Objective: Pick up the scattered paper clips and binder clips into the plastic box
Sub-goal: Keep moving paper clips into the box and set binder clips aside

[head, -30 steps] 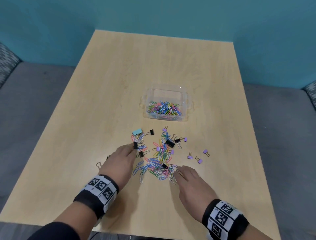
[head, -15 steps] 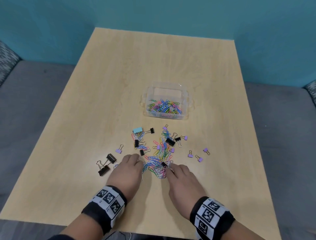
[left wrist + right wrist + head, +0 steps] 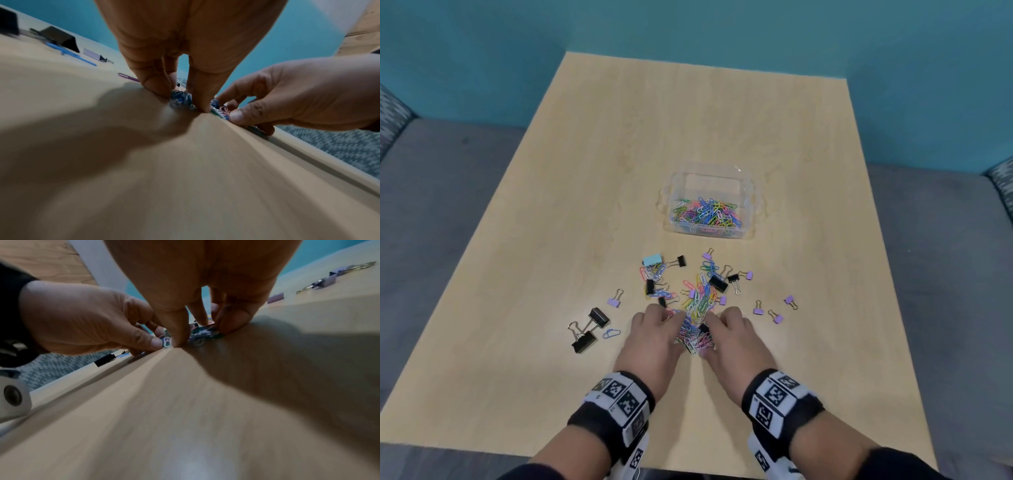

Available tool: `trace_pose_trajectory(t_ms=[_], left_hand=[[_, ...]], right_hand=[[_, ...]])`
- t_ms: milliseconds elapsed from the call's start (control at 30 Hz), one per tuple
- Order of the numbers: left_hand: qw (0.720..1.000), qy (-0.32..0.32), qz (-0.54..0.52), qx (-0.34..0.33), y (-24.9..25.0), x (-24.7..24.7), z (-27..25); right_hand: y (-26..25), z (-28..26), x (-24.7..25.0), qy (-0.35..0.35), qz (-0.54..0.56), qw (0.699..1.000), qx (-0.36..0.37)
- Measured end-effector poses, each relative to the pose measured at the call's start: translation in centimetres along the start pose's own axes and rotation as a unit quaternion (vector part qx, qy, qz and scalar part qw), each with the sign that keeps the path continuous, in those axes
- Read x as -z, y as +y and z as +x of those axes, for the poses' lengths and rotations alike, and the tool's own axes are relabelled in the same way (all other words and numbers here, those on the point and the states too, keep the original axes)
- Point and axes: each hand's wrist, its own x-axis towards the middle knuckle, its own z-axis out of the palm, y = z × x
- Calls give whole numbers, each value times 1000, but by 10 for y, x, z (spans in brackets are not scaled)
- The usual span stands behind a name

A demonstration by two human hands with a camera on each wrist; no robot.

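A heap of coloured paper clips (image 3: 693,334) lies on the wooden table between my two hands. My left hand (image 3: 657,329) closes on its left side; thumb and fingers pinch a bunch (image 3: 180,99) against the table. My right hand (image 3: 729,329) does the same from the right, with clips (image 3: 205,334) between thumb and fingers. More paper clips (image 3: 702,294) trail away from the heap towards the clear plastic box (image 3: 705,166), which holds many paper clips (image 3: 705,216). Black binder clips (image 3: 717,282) and purple binder clips (image 3: 758,310) lie scattered around.
Two large black binder clips (image 3: 589,330), a loose blue paper clip (image 3: 611,333) and a purple binder clip (image 3: 614,301) lie left of my left hand. A teal binder clip (image 3: 653,259) sits near the box. The table's front edge (image 3: 688,469) is close to my wrists.
Both hands have slid towards each other, raking the clips into a tight heap between them. The left hand's shift to the right has uncovered the two large black binder clips.
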Motion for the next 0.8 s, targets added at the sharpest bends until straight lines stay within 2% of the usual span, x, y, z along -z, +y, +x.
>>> trace_pose_trajectory(t_ms=[133,367,567,800], left_hand=[[999,13,9,-29,-5,-3,10],[997,-26,67,-35,-7,2,13],[998,-6,-43,51,-6,14,13],[976,22,-169,138,-13,34,16]], right_hand=[[5,8,0,3,-19,1000,24],[14,8,15,-28,-32,998,40],[28,9,21,-24,40,999,-19],[36,11,39,-5,189,979,-76]])
